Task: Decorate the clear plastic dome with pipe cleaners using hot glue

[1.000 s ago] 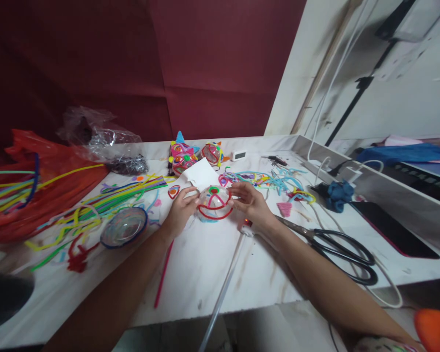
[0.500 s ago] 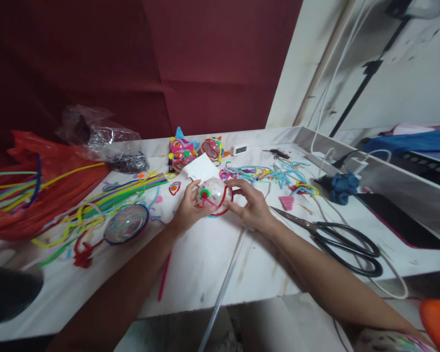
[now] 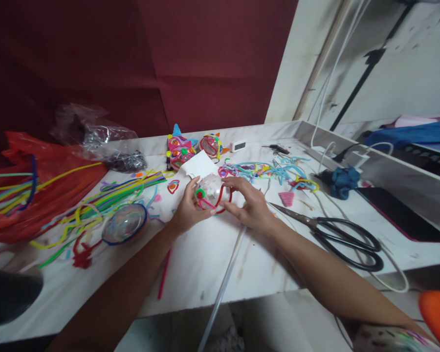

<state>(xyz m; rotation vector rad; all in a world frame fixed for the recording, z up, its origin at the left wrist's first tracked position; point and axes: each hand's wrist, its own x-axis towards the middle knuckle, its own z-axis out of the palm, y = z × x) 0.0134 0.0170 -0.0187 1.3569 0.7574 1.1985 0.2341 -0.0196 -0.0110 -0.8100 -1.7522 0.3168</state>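
Observation:
Between my two hands is a clear plastic ball (image 3: 213,187) trimmed with pipe cleaners, with a green and red disc on its left side. My left hand (image 3: 188,208) grips its left side, thumb at the lower front. On the right, the fingers and thumb of my right hand (image 3: 248,203) hold the ball where a red pipe cleaner (image 3: 220,198) curves over it. Just behind the ball lies a sheet of white paper (image 3: 201,165). A clear half shell (image 3: 125,223) with a dark blue rim rests left of my left hand.
Large black-handled scissors (image 3: 346,239) lie right of my right arm, near a black phone (image 3: 403,213). Pipe cleaners (image 3: 113,195) spread at left beside a red plastic bag (image 3: 58,188). Decorated balls (image 3: 183,151) stand at the back. A clear tube (image 3: 225,283) crosses the table's front edge.
The view has shifted slightly. Both hands still hold the ball, which appears turned a little, its green and red disc now further left beside my left fingers.

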